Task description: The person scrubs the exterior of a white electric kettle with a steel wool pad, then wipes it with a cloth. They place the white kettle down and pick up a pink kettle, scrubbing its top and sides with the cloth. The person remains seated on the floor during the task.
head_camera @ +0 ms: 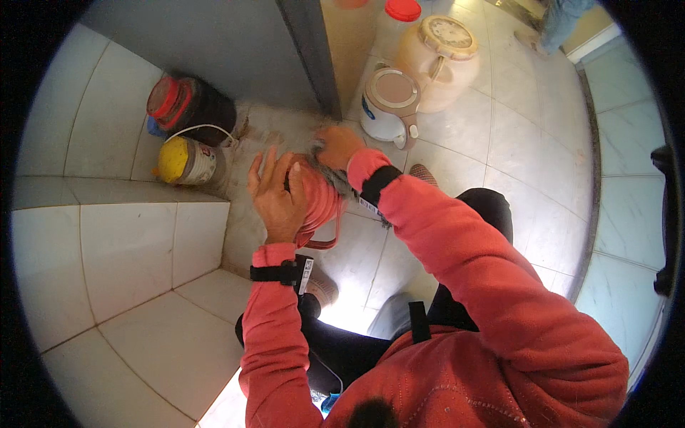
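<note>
A red ribbed plastic vessel [321, 200] with a loop handle lies between my two hands, low over the tiled floor. My left hand [278, 192] rests on its near left side with the fingers spread. My right hand [337, 147] grips a grey cloth [333, 174] against the vessel's upper right side. The palm side of both hands is hidden, and part of the vessel is covered by them.
Left, by the wall, stand a dark jar with a red lid [168, 101] and a yellow-lidded bucket [200, 165]. A white-and-beige kettle [388, 107] and a large cream jug [441, 64] stand ahead right, near a clear red-lidded jar [402, 12]. Another person's leg [564, 24] shows top right.
</note>
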Available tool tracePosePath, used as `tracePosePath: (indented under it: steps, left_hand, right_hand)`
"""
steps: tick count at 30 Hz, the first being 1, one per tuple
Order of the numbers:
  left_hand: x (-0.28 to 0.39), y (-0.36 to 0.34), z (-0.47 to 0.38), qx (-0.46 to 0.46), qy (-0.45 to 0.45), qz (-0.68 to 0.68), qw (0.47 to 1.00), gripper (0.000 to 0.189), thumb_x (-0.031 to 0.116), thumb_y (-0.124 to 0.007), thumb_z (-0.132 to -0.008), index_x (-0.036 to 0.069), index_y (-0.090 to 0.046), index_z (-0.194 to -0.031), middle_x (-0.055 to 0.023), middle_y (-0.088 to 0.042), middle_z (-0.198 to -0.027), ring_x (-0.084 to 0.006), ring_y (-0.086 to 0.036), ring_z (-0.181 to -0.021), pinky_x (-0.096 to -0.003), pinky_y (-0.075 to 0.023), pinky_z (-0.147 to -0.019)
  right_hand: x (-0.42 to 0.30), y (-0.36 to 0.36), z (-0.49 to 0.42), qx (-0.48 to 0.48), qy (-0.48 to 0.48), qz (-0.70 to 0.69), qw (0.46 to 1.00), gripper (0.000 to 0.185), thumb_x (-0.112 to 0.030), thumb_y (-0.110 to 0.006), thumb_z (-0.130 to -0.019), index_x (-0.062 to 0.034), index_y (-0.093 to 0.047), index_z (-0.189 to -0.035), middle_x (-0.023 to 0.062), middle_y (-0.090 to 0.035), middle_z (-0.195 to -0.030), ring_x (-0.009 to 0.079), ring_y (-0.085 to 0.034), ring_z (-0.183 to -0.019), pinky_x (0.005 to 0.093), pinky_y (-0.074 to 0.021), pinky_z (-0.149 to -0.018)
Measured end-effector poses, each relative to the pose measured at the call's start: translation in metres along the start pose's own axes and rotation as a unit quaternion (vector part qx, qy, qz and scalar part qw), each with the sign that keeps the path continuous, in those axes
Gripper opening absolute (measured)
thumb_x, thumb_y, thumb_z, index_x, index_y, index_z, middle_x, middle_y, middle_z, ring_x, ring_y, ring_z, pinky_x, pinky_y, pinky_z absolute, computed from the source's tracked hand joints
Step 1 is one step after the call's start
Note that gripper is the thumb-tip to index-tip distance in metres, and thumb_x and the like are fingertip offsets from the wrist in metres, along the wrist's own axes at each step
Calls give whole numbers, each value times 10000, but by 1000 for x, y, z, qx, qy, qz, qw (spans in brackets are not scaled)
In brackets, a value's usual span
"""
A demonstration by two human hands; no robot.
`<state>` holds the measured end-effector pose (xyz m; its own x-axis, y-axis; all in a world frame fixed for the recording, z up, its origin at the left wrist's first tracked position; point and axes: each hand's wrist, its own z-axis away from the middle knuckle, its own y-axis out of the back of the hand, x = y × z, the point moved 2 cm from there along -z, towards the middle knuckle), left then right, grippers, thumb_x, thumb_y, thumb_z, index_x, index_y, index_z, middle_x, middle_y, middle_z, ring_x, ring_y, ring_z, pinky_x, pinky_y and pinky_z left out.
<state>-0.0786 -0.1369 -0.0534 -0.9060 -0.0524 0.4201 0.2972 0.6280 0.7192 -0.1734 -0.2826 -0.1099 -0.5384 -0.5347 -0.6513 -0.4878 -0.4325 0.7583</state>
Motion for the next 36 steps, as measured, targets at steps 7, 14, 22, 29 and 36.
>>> tracePosePath:
  steps: [7, 14, 22, 29, 36]
  left_hand:
    - [-4, -2, 0, 21, -9, -10, 1000, 272, 267, -608, -875, 59, -674, -1036, -172, -606, -1190, -377, -484, -1147, -458, -405, -950]
    - [-3, -2, 3, 5, 0, -20, 1000, 343, 330, -652, -842, 63, -674, -1055, -155, -596, -1220, -359, -458, -1191, -469, -364, -985]
    - [-8, -5, 1, 8, 1, 7, 1000, 315, 265, -679, -809, 57, -667, -1045, -162, -600, -1213, -362, -463, -1194, -456, -370, -985]
    - [-4, -1, 0, -3, -11, -22, 1000, 296, 234, -666, -814, 45, -662, -1041, -167, -601, -1209, -369, -490, -1166, -452, -404, -956]
    - [-1, -2, -3, 17, -22, -25, 999, 288, 220, -652, -812, 44, -666, -1040, -169, -601, -1205, -379, -503, -1144, -458, -422, -945]
  right_hand:
    - [5, -11, 96, 56, -116, -71, 989, 312, -186, -617, -679, -81, -669, -968, 210, -656, -870, 413, -624, -835, 431, -510, -758]
    - [2, -13, 108, 74, -110, -163, 978, 245, -148, -605, -664, -74, -678, -886, 212, -652, -844, 407, -623, -811, 431, -509, -732]
    - [18, 8, 46, -5, -74, -82, 994, 300, -170, -599, -621, -81, -701, -888, 221, -647, -835, 415, -619, -805, 430, -513, -738]
    - [7, 0, -20, -43, -34, -25, 998, 383, -190, -607, -618, -114, -710, -979, 211, -651, -988, 382, -625, -932, 423, -513, -822]
    - [8, 2, -5, -55, -41, -1, 998, 441, -240, -625, -655, -79, -671, -1064, 219, -647, -979, 389, -621, -940, 428, -508, -830]
